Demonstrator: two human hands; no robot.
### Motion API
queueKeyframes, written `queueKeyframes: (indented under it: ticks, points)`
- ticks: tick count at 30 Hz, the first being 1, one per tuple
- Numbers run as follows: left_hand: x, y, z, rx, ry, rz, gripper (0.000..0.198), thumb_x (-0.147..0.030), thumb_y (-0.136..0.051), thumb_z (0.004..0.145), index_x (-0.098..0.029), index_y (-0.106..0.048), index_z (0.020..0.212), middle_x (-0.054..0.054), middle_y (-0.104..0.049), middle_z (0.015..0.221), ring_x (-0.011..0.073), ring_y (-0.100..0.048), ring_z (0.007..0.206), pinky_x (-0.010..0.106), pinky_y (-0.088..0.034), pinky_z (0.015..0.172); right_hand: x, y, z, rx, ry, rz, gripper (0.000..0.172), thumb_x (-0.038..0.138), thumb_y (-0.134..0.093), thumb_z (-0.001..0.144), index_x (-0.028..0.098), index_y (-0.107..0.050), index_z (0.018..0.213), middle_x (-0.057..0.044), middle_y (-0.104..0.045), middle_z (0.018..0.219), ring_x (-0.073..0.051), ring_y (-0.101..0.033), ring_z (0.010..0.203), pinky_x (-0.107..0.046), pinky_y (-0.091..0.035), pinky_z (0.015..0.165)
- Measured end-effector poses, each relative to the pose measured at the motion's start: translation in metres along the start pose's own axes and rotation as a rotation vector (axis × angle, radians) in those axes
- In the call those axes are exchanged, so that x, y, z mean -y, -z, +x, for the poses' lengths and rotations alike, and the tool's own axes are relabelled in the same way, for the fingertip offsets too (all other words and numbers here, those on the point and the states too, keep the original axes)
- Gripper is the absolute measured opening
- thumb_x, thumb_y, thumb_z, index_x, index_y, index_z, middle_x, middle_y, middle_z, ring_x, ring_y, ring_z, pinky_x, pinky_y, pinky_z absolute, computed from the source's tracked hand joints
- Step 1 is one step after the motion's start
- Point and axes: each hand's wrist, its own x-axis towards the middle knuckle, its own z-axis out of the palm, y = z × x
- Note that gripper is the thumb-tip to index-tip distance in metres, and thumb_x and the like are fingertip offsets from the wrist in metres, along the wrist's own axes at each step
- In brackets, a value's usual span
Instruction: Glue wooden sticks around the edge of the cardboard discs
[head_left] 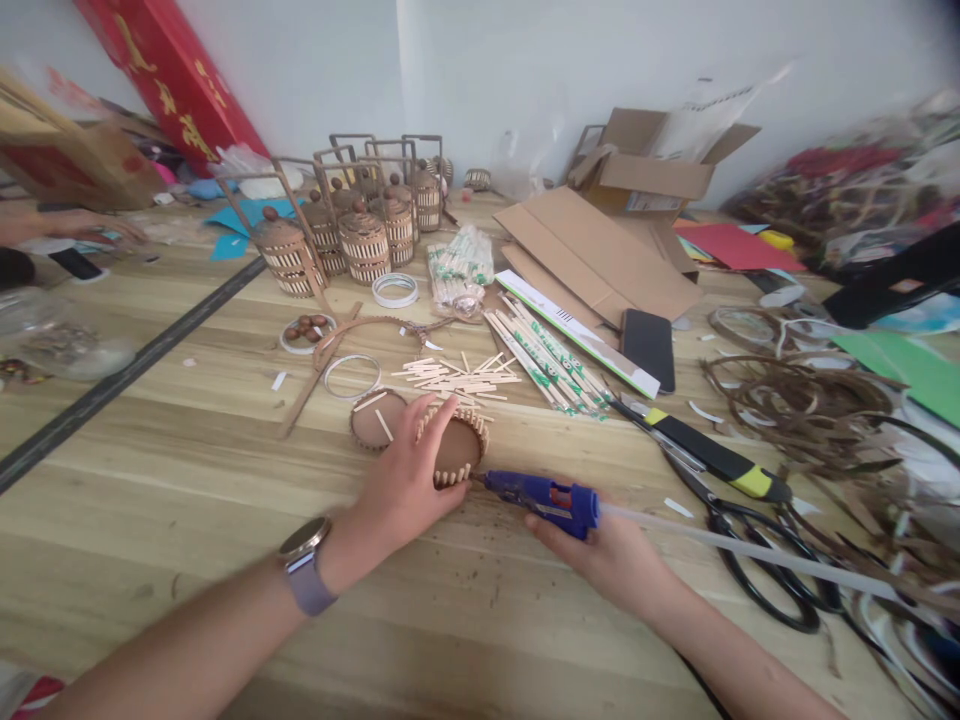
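My left hand [409,470] grips the side of a round brown tray [461,445] rimmed with short upright wooden sticks. Its thumb and fingers press on the rim from two sides. In my right hand [600,555] is a blue hot glue gun [544,500], a long clear glue stick [750,548] trailing from its back. The gun's nozzle points left at the tray's right edge, close to my left thumb. Beside the tray lies another round brown piece [367,412] with two sticks on it. Loose short wooden sticks [457,378] are scattered just behind.
Small lantern-like baskets [365,245] with tall handles stand at the back. Paper-wrapped chopsticks [547,355], a phone [648,348], a utility knife [716,455] and black-handled scissors [765,560] lie to the right, near coiled brown strips [795,400]. Another person's hand [90,228] rests at far left.
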Motion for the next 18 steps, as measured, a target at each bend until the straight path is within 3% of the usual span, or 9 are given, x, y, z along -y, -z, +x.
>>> queueKeyframes:
  ticks: [18]
  points:
    - [-0.0007,0.0005,0.0004,0.005,-0.006,0.010,0.093,-0.016,-0.071,0.072,-0.027,-0.017,0.147,0.017,-0.034,0.141,0.0363,-0.037,0.136,0.057,-0.039,0.109,0.0034,-0.0005,-0.0018,-0.037,-0.045,-0.044,0.032,0.049,-0.053,0.078,0.023,-0.070,0.085,-0.008,-0.075,0.089,-0.028,-0.070,0.085,-0.037,-0.054,0.078]
